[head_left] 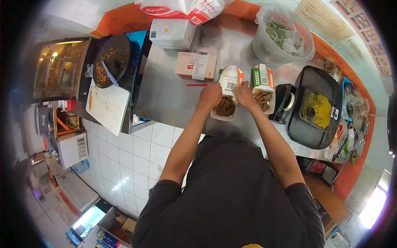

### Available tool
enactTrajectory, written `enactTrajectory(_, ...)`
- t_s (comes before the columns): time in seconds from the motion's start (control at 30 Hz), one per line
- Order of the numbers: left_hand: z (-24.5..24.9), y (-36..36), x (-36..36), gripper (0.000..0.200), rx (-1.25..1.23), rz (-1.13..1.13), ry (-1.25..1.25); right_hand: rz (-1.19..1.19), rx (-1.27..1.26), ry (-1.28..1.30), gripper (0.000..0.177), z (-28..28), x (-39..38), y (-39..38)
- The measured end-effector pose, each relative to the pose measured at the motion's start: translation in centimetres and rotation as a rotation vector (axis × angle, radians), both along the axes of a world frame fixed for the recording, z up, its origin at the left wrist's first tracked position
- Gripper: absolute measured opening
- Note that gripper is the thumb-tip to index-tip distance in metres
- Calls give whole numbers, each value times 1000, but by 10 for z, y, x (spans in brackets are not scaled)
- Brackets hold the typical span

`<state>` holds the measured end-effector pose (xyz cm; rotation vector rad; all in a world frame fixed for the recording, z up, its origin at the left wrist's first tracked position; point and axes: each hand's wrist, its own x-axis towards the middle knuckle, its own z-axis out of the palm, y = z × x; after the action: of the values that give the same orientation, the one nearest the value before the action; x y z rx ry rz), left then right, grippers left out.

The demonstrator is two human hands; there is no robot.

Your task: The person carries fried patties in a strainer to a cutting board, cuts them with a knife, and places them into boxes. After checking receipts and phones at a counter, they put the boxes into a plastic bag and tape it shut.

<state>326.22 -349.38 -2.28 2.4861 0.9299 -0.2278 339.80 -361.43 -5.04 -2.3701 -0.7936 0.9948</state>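
A white and orange paper takeaway box (pixel 228 78) with a QR code stands on the steel counter, its near side open on brown food pieces (pixel 225 107). My left hand (pixel 211 96) is closed at the box's left edge. From the other side, my right hand (pixel 245 95) grips the right edge with bent fingers; the exact fingertip contact is partly hidden. Just right of it is a second takeaway box (pixel 262 78), white, green and orange, holding similar brown pieces (pixel 263 97). Left of my left hand lies a red pen (pixel 196 85).
A cardboard box (pixel 186 65) with a paper slip lies behind the pen. To the right are a black tape dispenser (pixel 283 103) and a black tray (pixel 306 84) holding a basket of yellow food (pixel 321 109). A clear tub (pixel 264 51) stands at the back, a white cutting board (pixel 108 103) left.
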Motion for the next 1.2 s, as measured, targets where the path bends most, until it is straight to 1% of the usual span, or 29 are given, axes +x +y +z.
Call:
enactTrajectory(0.03,0,0,-12,26,-90,73,-109,-11,153,-32,45,17,-8,-13)
enactTrajectory(0.07,-1,1,-21,28,-177,146,-221,-21,309,-69,41,29,-15,-23)
enactTrajectory(0.1,-1,-2,-34,28,-176,139,-220,-28,310,-70,41,29,-25,-34)
enactTrajectory(0.17,-7,-7,-54,32,-355,175,-480,42,491,-96,37,24,-40,-52)
enactTrajectory(0.2,-17,-10,-58,32,-362,163,-471,27,487,-94,37,15,-45,-59)
enactTrajectory(0.27,-40,-13,-67,35,-263,8,-614,201,620,-508,51,-4,-54,-69)
enactTrajectory(0.3,-41,-13,-72,35,-266,-9,-606,182,619,-509,51,1,-57,-72)
enactTrajectory(0.37,-42,-11,-81,32,-139,30,-388,303,217,-401,63,13,-57,-78)
enactTrajectory(0.4,-31,-10,-84,32,-140,12,-384,284,217,-401,63,23,-59,-77)
enactTrajectory(0.47,7,-6,-83,34,-473,187,-189,372,-107,-323,63,40,-60,-69)
enactTrajectory(0.5,20,-9,-83,34,-467,175,-189,360,-102,-325,63,37,-62,-69)
enactTrajectory(0.57,34,-18,-85,45,-700,306,-193,92,208,48,58,26,-68,-72)
enactTrajectory(0.6,31,-20,-87,45,-697,304,-191,90,212,50,58,35,-74,-70)
enactTrajectory(0.67,16,-23,-87,50,-944,535,-261,-579,422,882,56,59,-82,-63)
enactTrajectory(0.7,10,-23,-87,50,-942,537,-262,-577,423,883,56,58,-84,-64)
enactTrajectory(0.77,-3,-25,-89,56,-1018,645,-281,-683,539,948,58,53,-89,-68)
enactTrajectory(0.8,-10,-31,-90,56,-1017,650,-280,-681,535,952,58,49,-91,-71)
enactTrajectory(0.87,-17,-42,-91,61,-924,753,-461,-755,617,876,61,41,-91,-74)
enactTrajectory(0.9,-16,-43,-91,61,-922,750,-464,-754,622,875,61,39,-91,-75)
enactTrajectory(0.97,-12,-47,-92,61,-727,635,-396,-743,471,762,61,36,-93,-79)
enactTrajectory(1.0,-18,-49,-95,61,-727,638,-398,-739,470,762,61,37,-93,-80)
enactTrajectory(1.07,-31,-50,-100,63,-800,629,-394,-685,308,641,57,38,-93,-80)
enactTrajectory(1.1,-24,-48,-100,63,-802,635,-394,-682,304,642,57,42,-93,-79)
enactTrajectory(1.17,-4,-43,-100,53,-1111,862,-218,-730,237,774,49,50,-93,-79)
enactTrajectory(1.2,-9,-42,-104,53,-1118,865,-210,-735,227,774,49,46,-94,-81)
